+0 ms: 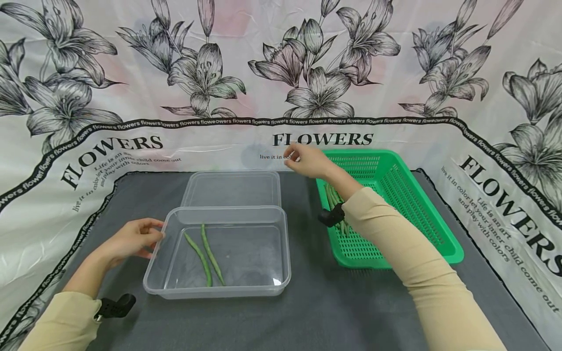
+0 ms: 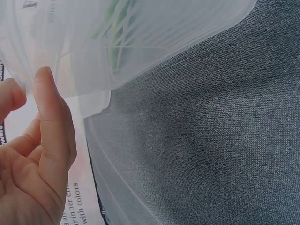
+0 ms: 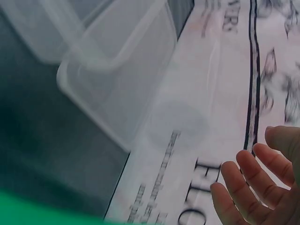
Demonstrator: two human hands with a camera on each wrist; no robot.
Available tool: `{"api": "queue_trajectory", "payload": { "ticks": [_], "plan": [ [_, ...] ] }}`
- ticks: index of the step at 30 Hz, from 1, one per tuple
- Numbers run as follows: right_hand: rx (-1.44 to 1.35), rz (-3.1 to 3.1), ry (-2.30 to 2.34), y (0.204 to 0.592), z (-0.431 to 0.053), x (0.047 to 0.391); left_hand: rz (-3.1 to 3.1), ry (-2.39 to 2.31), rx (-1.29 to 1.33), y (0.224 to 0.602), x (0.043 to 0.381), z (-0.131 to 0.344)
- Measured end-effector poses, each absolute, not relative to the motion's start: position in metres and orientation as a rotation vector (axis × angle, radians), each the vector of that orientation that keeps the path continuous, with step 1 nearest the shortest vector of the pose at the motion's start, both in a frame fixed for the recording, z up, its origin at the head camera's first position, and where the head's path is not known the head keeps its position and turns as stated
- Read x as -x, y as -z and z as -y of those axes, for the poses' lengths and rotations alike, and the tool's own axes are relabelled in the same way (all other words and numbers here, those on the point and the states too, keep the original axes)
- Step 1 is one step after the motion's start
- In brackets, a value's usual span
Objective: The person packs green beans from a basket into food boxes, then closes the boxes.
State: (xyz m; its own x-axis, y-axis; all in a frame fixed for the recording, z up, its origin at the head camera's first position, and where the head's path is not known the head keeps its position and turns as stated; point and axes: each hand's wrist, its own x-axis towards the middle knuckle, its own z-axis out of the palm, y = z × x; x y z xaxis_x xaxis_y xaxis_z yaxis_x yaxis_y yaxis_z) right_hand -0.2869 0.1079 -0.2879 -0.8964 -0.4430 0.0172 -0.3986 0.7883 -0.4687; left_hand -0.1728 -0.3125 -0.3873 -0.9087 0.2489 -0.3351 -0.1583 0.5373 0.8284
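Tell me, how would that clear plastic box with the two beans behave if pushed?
The clear box would probably slide rather than tip, being wide and low. It looks thin-walled, so may be light and slightly flexible. The two green beans lie loose inside, so they could shift.

head: bright, even, mostly sharp | white glint at box corner | soft shadows on cloth | left wrist: cloth crisp, box hazy | right wrist: box blurred, basket out of focus, left side dim
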Motion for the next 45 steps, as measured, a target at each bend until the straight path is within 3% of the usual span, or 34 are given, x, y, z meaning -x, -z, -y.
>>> {"api": "queue_trajectory", "payload": {
  "ticks": [20, 45],
  "plan": [
    [0.265, -2.893, 0.784, 0.321, -0.203, 0.308, -2.366, -1.337, -0.064, 0.387, 0.174, 0.310],
    [-0.096, -2.683, 0.833, 0.376, -0.245, 0.306, -2.355, -1.345, -0.046, 0.384, 0.175, 0.308]
  ]
}}
